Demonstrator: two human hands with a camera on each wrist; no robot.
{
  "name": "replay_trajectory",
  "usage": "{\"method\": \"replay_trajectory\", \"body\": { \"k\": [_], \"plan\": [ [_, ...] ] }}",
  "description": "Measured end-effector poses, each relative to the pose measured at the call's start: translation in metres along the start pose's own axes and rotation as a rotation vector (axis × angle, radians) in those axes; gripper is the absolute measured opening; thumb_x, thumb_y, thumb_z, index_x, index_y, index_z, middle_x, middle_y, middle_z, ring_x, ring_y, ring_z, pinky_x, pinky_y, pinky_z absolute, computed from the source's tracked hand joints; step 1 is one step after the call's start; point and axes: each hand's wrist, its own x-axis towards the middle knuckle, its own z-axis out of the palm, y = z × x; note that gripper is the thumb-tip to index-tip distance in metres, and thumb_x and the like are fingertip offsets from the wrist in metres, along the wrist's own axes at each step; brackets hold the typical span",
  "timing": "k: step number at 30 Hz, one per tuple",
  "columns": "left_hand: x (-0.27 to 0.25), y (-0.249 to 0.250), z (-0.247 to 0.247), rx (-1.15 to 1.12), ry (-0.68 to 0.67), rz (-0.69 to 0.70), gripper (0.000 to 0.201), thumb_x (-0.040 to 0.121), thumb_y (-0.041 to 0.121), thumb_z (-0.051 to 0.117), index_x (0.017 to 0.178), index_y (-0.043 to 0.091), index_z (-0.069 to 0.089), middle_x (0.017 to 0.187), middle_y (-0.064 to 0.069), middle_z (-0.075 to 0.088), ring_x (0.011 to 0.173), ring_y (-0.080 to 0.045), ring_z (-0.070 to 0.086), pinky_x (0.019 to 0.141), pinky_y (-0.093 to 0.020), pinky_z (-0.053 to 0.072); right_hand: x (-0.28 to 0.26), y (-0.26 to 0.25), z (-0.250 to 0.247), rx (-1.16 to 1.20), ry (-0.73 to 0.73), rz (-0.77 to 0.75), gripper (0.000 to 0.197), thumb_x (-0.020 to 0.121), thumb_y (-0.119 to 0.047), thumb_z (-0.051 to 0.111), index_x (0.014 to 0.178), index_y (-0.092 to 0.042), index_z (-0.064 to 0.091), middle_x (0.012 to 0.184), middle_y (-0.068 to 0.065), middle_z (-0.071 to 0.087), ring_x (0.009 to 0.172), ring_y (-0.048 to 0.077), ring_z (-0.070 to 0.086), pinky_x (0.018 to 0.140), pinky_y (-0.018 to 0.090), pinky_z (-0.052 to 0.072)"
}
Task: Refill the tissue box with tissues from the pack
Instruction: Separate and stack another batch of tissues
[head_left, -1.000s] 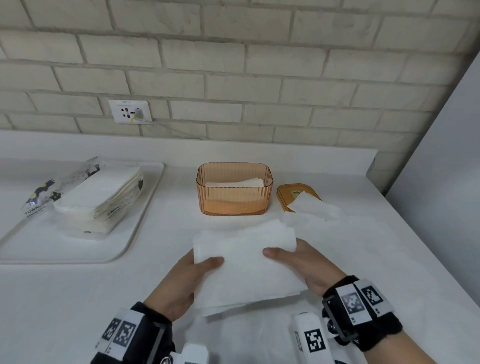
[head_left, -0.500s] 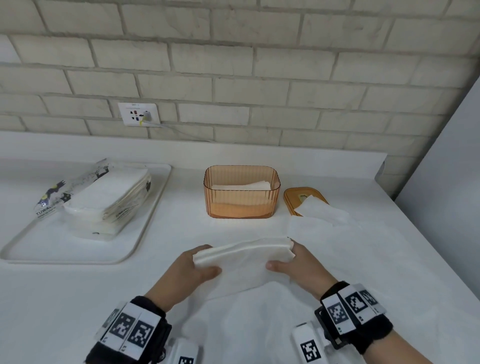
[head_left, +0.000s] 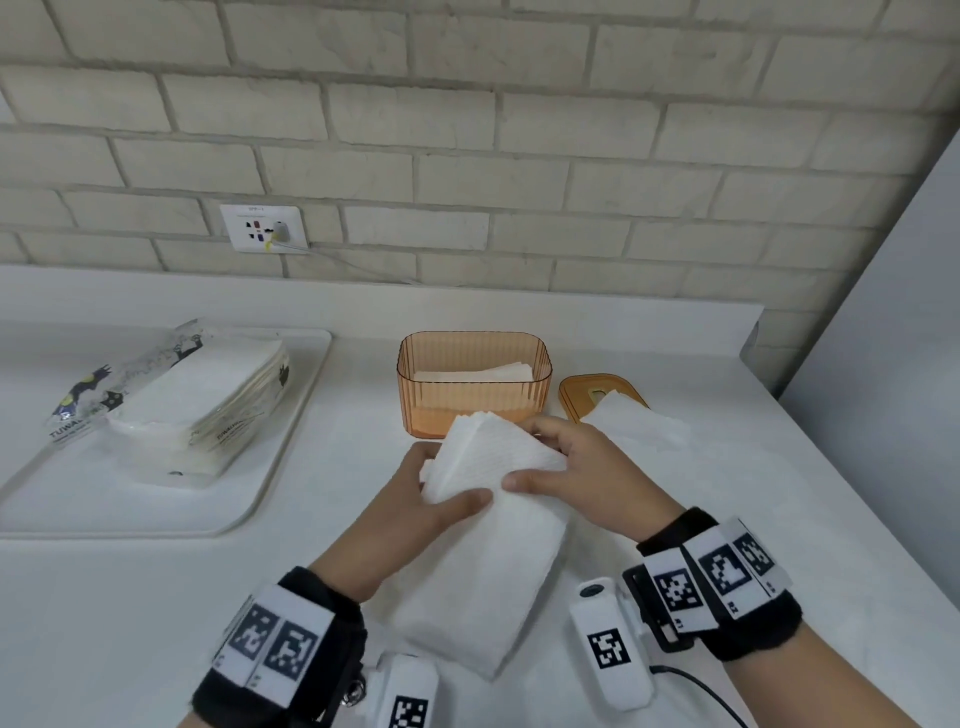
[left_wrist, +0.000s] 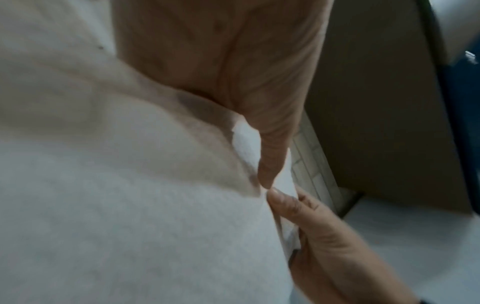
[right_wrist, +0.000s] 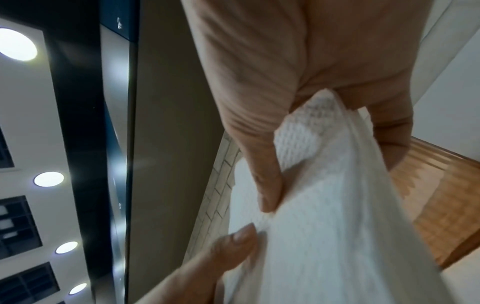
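Note:
A white stack of tissues (head_left: 483, 551) is held up on end over the counter, just in front of the orange tissue box (head_left: 472, 382). My left hand (head_left: 415, 499) grips its left side, thumb across the front. My right hand (head_left: 582, 467) grips the upper right corner, thumb on the front. In the right wrist view the tissue stack (right_wrist: 324, 205) is pinched between thumb and fingers, with the orange box (right_wrist: 441, 205) behind. The left wrist view shows the tissue stack (left_wrist: 130, 205) filling the frame. The box holds a few tissues. The opened tissue pack (head_left: 197, 405) lies on the left.
A white tray (head_left: 280, 462) at the left carries the pack. The orange lid (head_left: 582, 395) lies right of the box with a loose tissue (head_left: 634, 426) on it. A brick wall with a socket (head_left: 262, 228) stands behind. A grey panel bounds the right side.
The tissue stack has been turned from lying wide across my hands to standing narrow end up, and carried forward toward the orange box. Both hands moved closer together near its top.

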Motion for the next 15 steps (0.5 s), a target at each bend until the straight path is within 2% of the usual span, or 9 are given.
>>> {"method": "replay_trajectory", "body": {
  "k": [2,3,5,7,9,12,15],
  "plan": [
    [-0.001,-0.005,0.001,-0.232,-0.097,-0.114,0.061,0.074,0.053,0.073,0.126,0.032,0.048,0.115,0.0,0.069,0.1,-0.019,0.069,0.089,-0.036,0.054,0.0,0.001,-0.005,0.03,-0.004,0.025,0.029,0.076,-0.016,0.075,0.102,-0.021,0.063,0.098,-0.007,0.068,0.092,0.01,0.066,0.081,0.025,0.053],
    [-0.002,-0.006,0.001,-0.337,-0.16,-0.156,0.06,0.078,0.057,0.066,0.128,0.028,0.051,0.117,-0.001,0.069,0.104,-0.02,0.068,0.093,-0.039,0.052,0.001,0.001,-0.007,0.029,-0.011,0.038,0.029,0.076,-0.016,0.075,0.102,-0.021,0.062,0.099,-0.006,0.068,0.094,0.011,0.066,0.083,0.026,0.052],
    [-0.006,-0.006,0.002,-0.48,-0.264,-0.219,0.051,0.087,0.054,0.048,0.124,0.021,0.057,0.117,-0.004,0.07,0.106,-0.02,0.067,0.089,-0.036,0.053,0.001,0.003,-0.008,0.015,-0.039,0.062,0.03,0.076,-0.017,0.076,0.101,-0.023,0.061,0.102,-0.005,0.068,0.098,0.013,0.064,0.087,0.028,0.051],
    [-0.007,-0.006,0.005,-0.552,-0.335,-0.251,0.049,0.088,0.047,0.041,0.124,0.019,0.057,0.118,-0.006,0.069,0.106,-0.02,0.067,0.082,-0.031,0.056,0.002,0.003,-0.009,0.034,-0.063,0.088,0.029,0.075,-0.017,0.076,0.098,-0.027,0.06,0.105,-0.003,0.068,0.098,0.011,0.064,0.085,0.026,0.051],
    [-0.005,-0.009,0.008,-0.586,-0.375,-0.257,0.046,0.089,0.041,0.042,0.125,0.016,0.056,0.118,-0.008,0.069,0.103,-0.021,0.068,0.078,-0.031,0.057,0.002,0.003,-0.009,0.055,-0.078,0.108,0.03,0.075,-0.016,0.077,0.096,-0.028,0.06,0.106,0.0,0.069,0.094,0.011,0.065,0.081,0.022,0.052],
    [-0.002,-0.013,0.009,-0.605,-0.397,-0.271,0.043,0.091,0.038,0.047,0.124,0.011,0.056,0.116,-0.011,0.069,0.097,-0.023,0.07,0.076,-0.032,0.058,0.004,0.003,-0.01,0.051,-0.057,0.129,0.029,0.075,-0.015,0.076,0.099,-0.024,0.061,0.105,-0.001,0.069,0.095,0.012,0.065,0.082,0.024,0.053],
    [0.004,-0.021,0.009,-0.595,-0.391,-0.236,0.051,0.088,0.039,0.052,0.132,0.013,0.049,0.124,-0.013,0.065,0.109,-0.027,0.065,0.086,-0.037,0.055,0.007,0.007,-0.009,0.063,0.088,0.153,0.031,0.077,-0.021,0.075,0.104,-0.026,0.059,0.103,-0.006,0.068,0.096,0.014,0.063,0.09,0.03,0.048]
  ]
}}
